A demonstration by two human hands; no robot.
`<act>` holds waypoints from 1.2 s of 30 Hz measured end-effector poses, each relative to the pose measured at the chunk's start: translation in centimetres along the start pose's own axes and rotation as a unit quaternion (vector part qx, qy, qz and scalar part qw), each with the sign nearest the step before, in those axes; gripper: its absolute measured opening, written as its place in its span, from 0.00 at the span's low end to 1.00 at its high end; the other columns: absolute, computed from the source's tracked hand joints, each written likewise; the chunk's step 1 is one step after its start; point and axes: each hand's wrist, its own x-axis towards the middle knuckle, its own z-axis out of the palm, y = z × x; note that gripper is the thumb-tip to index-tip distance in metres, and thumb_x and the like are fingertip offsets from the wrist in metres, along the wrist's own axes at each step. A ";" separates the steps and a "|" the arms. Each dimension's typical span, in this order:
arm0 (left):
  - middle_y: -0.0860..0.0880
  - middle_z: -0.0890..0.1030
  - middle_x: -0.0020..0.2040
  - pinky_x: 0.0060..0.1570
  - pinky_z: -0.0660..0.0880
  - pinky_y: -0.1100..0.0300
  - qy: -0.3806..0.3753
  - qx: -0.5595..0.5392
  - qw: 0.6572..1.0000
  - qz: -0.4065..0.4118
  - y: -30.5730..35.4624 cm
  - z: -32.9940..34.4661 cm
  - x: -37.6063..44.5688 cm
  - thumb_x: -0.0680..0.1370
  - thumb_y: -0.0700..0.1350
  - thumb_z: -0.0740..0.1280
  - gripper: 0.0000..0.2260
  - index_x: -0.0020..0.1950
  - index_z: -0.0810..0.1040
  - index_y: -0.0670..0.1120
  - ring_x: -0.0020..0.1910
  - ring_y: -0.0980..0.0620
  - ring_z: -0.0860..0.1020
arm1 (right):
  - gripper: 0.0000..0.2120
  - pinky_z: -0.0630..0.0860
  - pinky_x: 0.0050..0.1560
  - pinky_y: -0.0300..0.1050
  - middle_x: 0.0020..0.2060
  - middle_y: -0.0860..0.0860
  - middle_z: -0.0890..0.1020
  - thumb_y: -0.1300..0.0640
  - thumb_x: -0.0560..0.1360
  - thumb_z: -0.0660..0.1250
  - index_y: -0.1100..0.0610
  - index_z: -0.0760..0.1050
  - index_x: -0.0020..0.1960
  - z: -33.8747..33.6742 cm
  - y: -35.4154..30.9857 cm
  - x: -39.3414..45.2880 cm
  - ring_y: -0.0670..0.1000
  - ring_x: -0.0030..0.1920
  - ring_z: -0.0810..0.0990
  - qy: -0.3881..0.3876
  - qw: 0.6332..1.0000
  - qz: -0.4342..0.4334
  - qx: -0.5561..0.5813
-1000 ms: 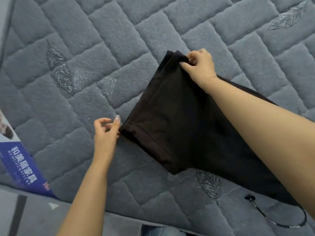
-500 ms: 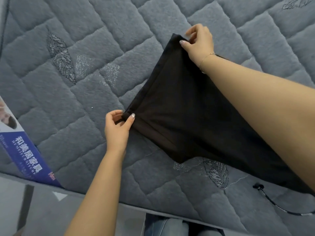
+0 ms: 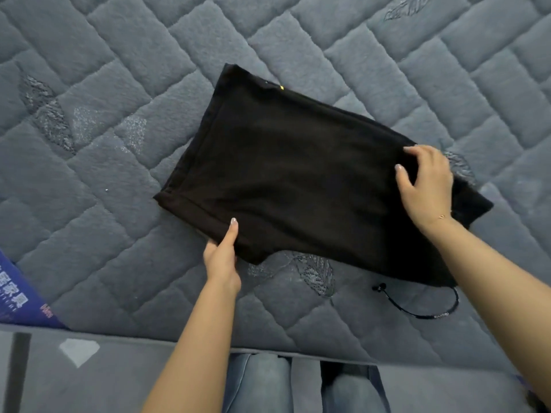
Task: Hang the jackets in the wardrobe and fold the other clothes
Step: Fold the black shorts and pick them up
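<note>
A black garment [image 3: 298, 174], folded over itself into a rough rectangle, lies flat on the grey quilted mattress [image 3: 119, 84]. A small yellow tag shows at its far edge. Its black drawstring [image 3: 417, 311] trails out onto the mattress at the near right. My left hand [image 3: 222, 251] holds the near left hem, thumb on top and fingers tucked under the cloth. My right hand [image 3: 426, 186] grips the right end of the fold with curled fingers.
The mattress's front edge [image 3: 268, 350] runs across the bottom, with my jeans-clad legs [image 3: 298, 386] just below it. A blue printed label [image 3: 21, 296] lies at the mattress's left corner. Bare quilted surface surrounds the garment.
Both hands carried the far end of the garment over toward me and to the right, laying it down folded. My right hand moved from the far corner to the right end; my left shifted along the near hem.
</note>
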 end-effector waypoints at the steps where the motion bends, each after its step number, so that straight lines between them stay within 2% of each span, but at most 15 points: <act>1: 0.50 0.82 0.57 0.63 0.76 0.56 0.001 -0.004 1.000 0.001 -0.3 0.2 0.0 0.75 0.45 0.74 0.10 0.54 0.79 0.50 0.55 0.53 0.81 | 0.17 0.65 0.63 0.56 0.62 0.61 0.74 0.55 0.78 0.64 0.61 0.72 0.65 -0.7 2.0 0.2 0.63 0.63 0.71 0.007 0.999 0.036 -0.011; 4: 0.50 0.82 0.56 0.58 0.78 0.58 0.003 0.000 1.000 -0.001 -1.1 0.6 0.2 0.75 0.48 0.73 0.14 0.59 0.77 0.47 0.53 0.55 0.81 | 0.18 0.65 0.63 0.59 0.58 0.63 0.75 0.49 0.80 0.63 0.62 0.74 0.62 -2.3 7.1 0.8 0.65 0.62 0.71 -0.043 0.993 0.101 -0.050; 8: 0.48 0.81 0.59 0.57 0.77 0.58 0.023 0.004 0.999 0.022 -2.2 0.8 0.3 0.76 0.49 0.72 0.16 0.61 0.75 0.46 0.53 0.55 0.81 | 0.14 0.72 0.52 0.59 0.50 0.63 0.75 0.52 0.78 0.66 0.64 0.76 0.53 -3.2 10.3 2.0 0.65 0.55 0.73 -0.093 0.993 -0.013 -0.069; 11: 0.48 0.79 0.62 0.64 0.74 0.53 0.068 0.026 0.996 0.057 -2.9 1.1 0.3 0.75 0.51 0.73 0.19 0.62 0.74 0.45 0.58 0.51 0.79 | 0.13 0.74 0.47 0.60 0.49 0.63 0.75 0.54 0.79 0.66 0.65 0.75 0.52 -3.2 11.4 3.5 0.65 0.53 0.74 -0.091 0.991 -0.048 -0.088; 15: 0.51 0.76 0.64 0.66 0.72 0.57 0.128 0.071 0.977 0.155 -3.7 2.0 -0.9 0.76 0.51 0.72 0.23 0.67 0.71 0.45 0.61 0.54 0.76 | 0.17 0.71 0.53 0.58 0.52 0.62 0.77 0.47 0.75 0.69 0.61 0.75 0.52 -2.1 11.1 3.8 0.65 0.56 0.73 -0.091 0.991 0.080 -0.052; 18: 0.54 0.76 0.57 0.58 0.74 0.63 0.153 0.104 0.951 0.248 -3.1 3.1 -2.1 0.77 0.47 0.71 0.19 0.65 0.70 0.47 0.54 0.59 0.76 | 0.22 0.65 0.61 0.55 0.59 0.60 0.75 0.43 0.73 0.70 0.57 0.75 0.58 -2.1 11.5 1.3 0.62 0.62 0.70 -0.010 0.986 0.166 -0.020; 20: 0.56 0.75 0.54 0.51 0.74 0.69 0.151 0.101 0.941 0.286 -1.8 4.7 -2.6 0.77 0.45 0.70 0.21 0.68 0.67 0.46 0.52 0.62 0.76 | 0.26 0.64 0.64 0.53 0.61 0.60 0.72 0.45 0.73 0.71 0.60 0.71 0.64 -2.5 12.4 -1.4 0.60 0.63 0.70 0.065 0.971 0.212 0.088; 22: 0.58 0.72 0.50 0.45 0.71 0.71 0.155 0.097 0.936 0.302 0.0 7.4 -2.7 0.77 0.45 0.70 0.22 0.68 0.65 0.45 0.48 0.63 0.75 | 0.27 0.70 0.62 0.52 0.58 0.56 0.71 0.47 0.75 0.71 0.62 0.68 0.67 -2.9 13.6 -4.4 0.55 0.56 0.73 0.092 0.914 0.302 0.257; 24: 0.55 0.71 0.48 0.41 0.73 0.69 0.122 0.099 0.947 0.282 1.8 10.5 -2.2 0.78 0.44 0.69 0.23 0.69 0.63 0.45 0.43 0.61 0.75 | 0.25 0.75 0.52 0.47 0.55 0.51 0.75 0.47 0.76 0.69 0.60 0.68 0.67 -2.6 13.7 -6.9 0.50 0.53 0.75 0.012 0.828 0.400 0.392; 26: 0.48 0.74 0.52 0.40 0.79 0.63 0.017 0.071 0.974 0.213 2.9 13.6 -1.7 0.79 0.42 0.68 0.26 0.73 0.59 0.46 0.43 0.55 0.78 | 0.24 0.75 0.53 0.43 0.55 0.51 0.79 0.50 0.77 0.68 0.61 0.69 0.68 -2.1 13.6 -8.4 0.49 0.53 0.79 -0.063 0.760 0.434 0.479; 28: 0.42 0.74 0.62 0.48 0.80 0.59 -0.074 0.094 0.982 0.149 2.7 15.2 -1.0 0.81 0.43 0.66 0.28 0.76 0.55 0.45 0.48 0.50 0.80 | 0.24 0.76 0.57 0.45 0.59 0.55 0.80 0.55 0.77 0.68 0.62 0.68 0.69 -1.7 13.7 -8.6 0.50 0.56 0.80 -0.071 0.734 0.432 0.519; 29: 0.40 0.73 0.65 0.52 0.79 0.59 -0.088 0.128 0.977 0.144 2.2 15.5 -0.7 0.81 0.43 0.65 0.28 0.77 0.55 0.45 0.50 0.50 0.80 | 0.23 0.78 0.57 0.44 0.60 0.56 0.80 0.56 0.77 0.68 0.62 0.69 0.69 -1.8 13.8 -8.3 0.50 0.56 0.81 -0.073 0.724 0.430 0.534; 31: 0.41 0.75 0.62 0.55 0.78 0.60 -0.091 0.165 0.967 0.170 1.4 14.9 -0.1 0.82 0.39 0.63 0.25 0.76 0.57 0.43 0.52 0.51 0.81 | 0.21 0.81 0.49 0.42 0.58 0.56 0.82 0.56 0.76 0.68 0.62 0.73 0.67 -2.5 14.1 -7.4 0.50 0.54 0.83 -0.108 0.691 0.439 0.564; 33: 0.44 0.77 0.58 0.53 0.78 0.61 -0.104 0.168 0.964 0.179 1.1 13.7 0.3 0.82 0.37 0.61 0.23 0.76 0.59 0.43 0.53 0.51 0.81 | 0.17 0.82 0.42 0.41 0.54 0.54 0.85 0.53 0.73 0.69 0.59 0.80 0.59 -3.6 13.7 -6.9 0.50 0.51 0.85 -0.186 0.646 0.457 0.583; 36: 0.46 0.78 0.60 0.51 0.78 0.62 -0.129 0.167 0.963 0.165 1.9 12.3 0.1 0.82 0.38 0.60 0.21 0.75 0.63 0.43 0.56 0.52 0.80 | 0.14 0.82 0.41 0.46 0.51 0.54 0.85 0.51 0.69 0.67 0.56 0.86 0.47 -5.1 11.8 -6.5 0.52 0.49 0.85 -0.252 0.595 0.443 0.621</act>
